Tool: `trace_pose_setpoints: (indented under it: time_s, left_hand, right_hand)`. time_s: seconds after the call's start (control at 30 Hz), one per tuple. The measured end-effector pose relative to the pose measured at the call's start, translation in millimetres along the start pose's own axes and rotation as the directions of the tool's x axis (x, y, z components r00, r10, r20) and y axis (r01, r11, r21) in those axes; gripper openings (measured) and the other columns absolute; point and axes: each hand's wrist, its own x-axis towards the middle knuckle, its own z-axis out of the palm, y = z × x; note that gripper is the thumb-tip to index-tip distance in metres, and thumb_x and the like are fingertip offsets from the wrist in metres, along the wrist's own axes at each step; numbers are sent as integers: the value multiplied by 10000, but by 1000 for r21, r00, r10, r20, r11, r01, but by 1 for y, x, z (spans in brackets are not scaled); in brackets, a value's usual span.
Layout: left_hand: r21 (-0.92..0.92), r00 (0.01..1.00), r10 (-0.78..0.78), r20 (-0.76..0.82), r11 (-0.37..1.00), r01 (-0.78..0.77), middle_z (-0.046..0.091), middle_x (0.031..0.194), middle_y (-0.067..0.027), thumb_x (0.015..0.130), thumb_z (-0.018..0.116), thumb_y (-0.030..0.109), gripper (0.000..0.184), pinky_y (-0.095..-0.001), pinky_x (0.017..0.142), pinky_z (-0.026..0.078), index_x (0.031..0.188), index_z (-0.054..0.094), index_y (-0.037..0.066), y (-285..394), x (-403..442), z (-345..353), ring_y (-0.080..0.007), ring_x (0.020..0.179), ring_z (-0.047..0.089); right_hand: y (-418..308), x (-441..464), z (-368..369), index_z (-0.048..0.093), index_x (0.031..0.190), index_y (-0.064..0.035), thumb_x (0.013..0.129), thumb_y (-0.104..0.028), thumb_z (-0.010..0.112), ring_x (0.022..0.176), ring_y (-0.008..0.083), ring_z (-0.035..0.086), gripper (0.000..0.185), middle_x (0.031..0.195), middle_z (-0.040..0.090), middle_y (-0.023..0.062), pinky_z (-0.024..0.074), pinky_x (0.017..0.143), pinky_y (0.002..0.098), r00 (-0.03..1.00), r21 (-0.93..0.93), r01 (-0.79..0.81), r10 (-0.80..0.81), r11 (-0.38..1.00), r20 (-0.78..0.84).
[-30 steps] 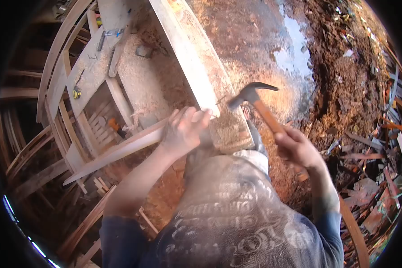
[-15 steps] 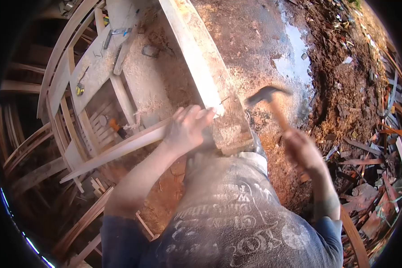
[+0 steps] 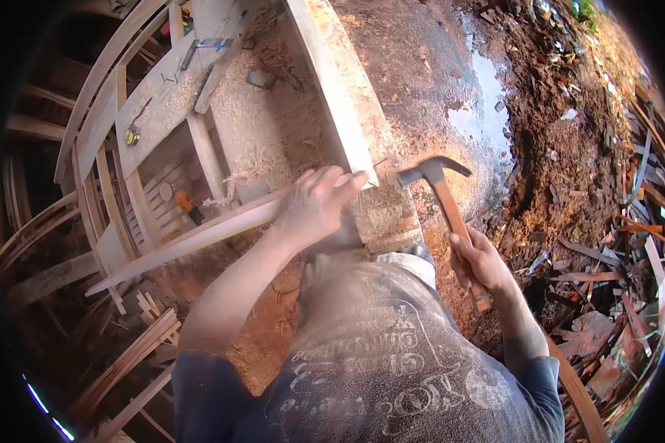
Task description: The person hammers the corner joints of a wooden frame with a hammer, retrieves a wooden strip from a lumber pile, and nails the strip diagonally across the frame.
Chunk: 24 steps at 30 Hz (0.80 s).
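Note:
My right hand (image 3: 479, 260) is closed round the wooden handle of a claw hammer (image 3: 442, 184). Its metal head stands just right of the timber, apart from a thin nail (image 3: 380, 161) that sticks out at the joint. With bent fingers, my left hand (image 3: 314, 207) grips a pale wooden strip (image 3: 222, 230) near its end and presses against the corner. There the strip meets a second pale board (image 3: 332, 96), which runs away from me along a thick wooden beam (image 3: 384, 218). The strip's end is partly hidden by my fingers.
On the left, a panel carries a tape measure (image 3: 132, 136) and a try square (image 3: 199, 46). An orange tool (image 3: 188, 204) lies among curved wooden frames (image 3: 70, 125). A puddle (image 3: 488, 125) lies beyond the hammer. Wood scraps (image 3: 606, 273) cover the ground at right.
The hammer was blurred in motion and is now sharper, a little lower and with its handle steeper. My left hand keeps its hold on the strip at the corner.

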Motion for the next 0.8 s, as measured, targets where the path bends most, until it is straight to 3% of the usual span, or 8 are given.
trace_pose_setpoints:
  time_s: [0.1, 0.2, 0.27, 0.3, 0.33, 0.43, 0.63, 0.8]
  left_hand:
    - [-93, 992, -98, -75, 992, 91, 638, 1164, -125, 900, 575, 121, 460, -408, 820, 545, 1351, 491, 156, 0, -4, -31, -276, 990, 657]
    - [-496, 862, -504, 51, 737, 459, 648, 1231, -129, 937, 596, 217, 430, -396, 864, 544, 1346, 522, 108, -48, -22, -32, -258, 1027, 668]
    - [-493, 840, -495, 221, 687, 534, 672, 1133, -164, 930, 616, 203, 382, -370, 852, 538, 1271, 575, 35, -75, -12, -28, -252, 996, 672]
    - [-486, 821, -485, 301, 663, 569, 684, 1084, -182, 926, 626, 196, 366, -357, 847, 535, 1234, 602, -1, -88, -5, -25, -249, 980, 673]
    - [-510, 850, -427, 310, 679, 528, 698, 981, -222, 906, 650, 271, 398, -365, 820, 540, 1115, 644, -68, -86, 7, -31, -261, 913, 689]
    - [-366, 814, -317, 487, 772, 520, 687, 964, -272, 851, 693, 341, 410, -410, 816, 545, 1030, 690, -27, -84, 32, -25, -403, 899, 681]
    - [-439, 778, -237, 582, 714, 546, 689, 911, -264, 814, 706, 377, 429, -438, 816, 536, 954, 710, -29, -92, 44, -15, -406, 885, 676]
    - [-461, 809, -209, 549, 732, 502, 693, 900, -251, 825, 693, 384, 430, -442, 806, 537, 936, 711, -32, -83, 47, -24, -402, 880, 677]
  right_hand:
    - [13, -10, 5, 466, 1087, -4, 1007, -287, 516, 359, 90, 480, 299, 556, 535, -2, 408, 309, 227, 1000, 17, -17, 17, 1000, 21]
    - [38, -7, 37, 462, 1065, -8, 979, -233, 561, 388, 95, 481, 260, 565, 529, 3, 383, 324, 231, 994, 138, -102, 106, 985, -22]
    - [44, -2, 67, 471, 1060, -2, 963, -210, 593, 416, 104, 478, 260, 585, 515, 16, 368, 375, 239, 989, 180, -115, 129, 977, -69]
    - [49, 2, 75, 476, 994, -50, 944, -235, 641, 409, 124, 453, 253, 588, 499, 30, 386, 394, 264, 987, 224, -104, 128, 969, -98]
    - [47, 1, 83, 483, 990, -54, 945, -246, 639, 420, 127, 459, 251, 598, 504, 35, 394, 404, 265, 987, 261, -93, 124, 961, -105]
    - [46, 3, 101, 499, 971, -59, 947, -277, 633, 461, 134, 480, 257, 635, 521, 42, 409, 435, 264, 975, 322, -95, 154, 942, -162]
    - [52, 8, 133, 513, 964, -58, 947, -296, 621, 554, 144, 512, 262, 703, 541, 54, 435, 502, 275, 954, 455, -21, 153, 890, -256]
    - [63, 15, 148, 498, 998, -53, 947, -276, 615, 558, 148, 505, 257, 714, 536, 65, 431, 496, 274, 960, 561, 38, 125, 827, -251]
